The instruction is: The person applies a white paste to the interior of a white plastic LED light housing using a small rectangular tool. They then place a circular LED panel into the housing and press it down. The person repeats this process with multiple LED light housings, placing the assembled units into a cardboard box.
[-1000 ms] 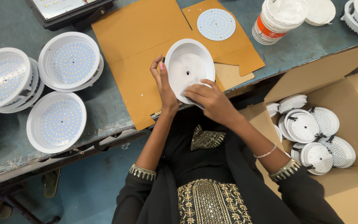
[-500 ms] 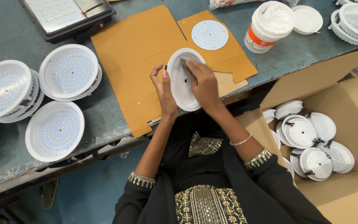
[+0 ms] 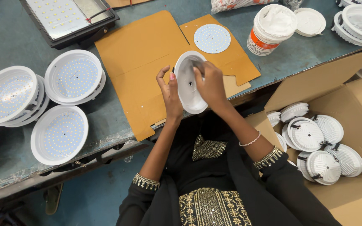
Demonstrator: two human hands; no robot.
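I hold a white round lamp housing (image 3: 188,90) tilted on its edge over the brown cardboard sheet (image 3: 139,67). My left hand (image 3: 169,93) grips its left rim, thumb on the edge. Reaching inside the bowl, my right hand (image 3: 209,83) presses its fingertips against the inner surface near the top. A round white LED disc (image 3: 212,38) lies flat on the cardboard just beyond the housing.
Finished housings with LED boards (image 3: 65,77) are stacked at the left of the bench. A white tub of paste (image 3: 271,28) and its lid (image 3: 309,21) stand at the back right. A cardboard box (image 3: 357,100) at my right holds several housings. A black floodlight panel (image 3: 65,16) lies at the back.
The housing has been turned from facing me to standing on its edge. My right hand has moved from its lower rim up into the bowl.
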